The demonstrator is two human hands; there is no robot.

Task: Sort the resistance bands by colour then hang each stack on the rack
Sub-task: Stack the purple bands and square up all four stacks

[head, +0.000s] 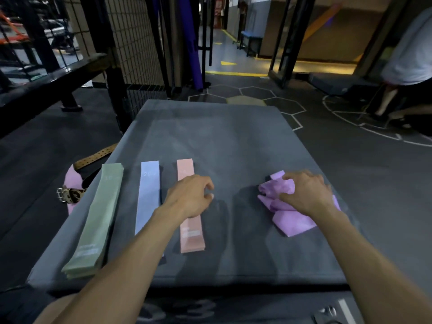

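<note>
Two hands work over a grey pad (233, 141), both forearms reaching in from the near edge. The left hand (189, 197) hangs palm down over the middle of the pink band (190, 239), its fingers (205, 183) loosely curled with the tips close to the thumb; nothing shows between them, and whether the palm touches the band under it cannot be told. Its wrist and forearm cross the lower part of the blue band (148, 197). The right hand (306, 192) lies palm down on a crumpled heap of purple bands (294, 220), fingers bent and spread over the folds, the thumb pressed into the heap's middle; the fingers curl into the material and hold it. Three sorted lots lie flat and lengthwise on the left half of the pad, side by side and apart: a green stack (98, 220) of several bands nearest the left edge, its near end just overhanging the pad's corner, then the blue band, then the pink one. The purple heap sits well apart from them on the right half. Off the pad's left edge, on the dark floor, lie a tan perforated belt (95, 156), a leopard-print strap (72, 195) with a metal buckle, and a strip of pink material (71, 180). Far right, a person (406, 54) in a white shirt bends over.
</note>
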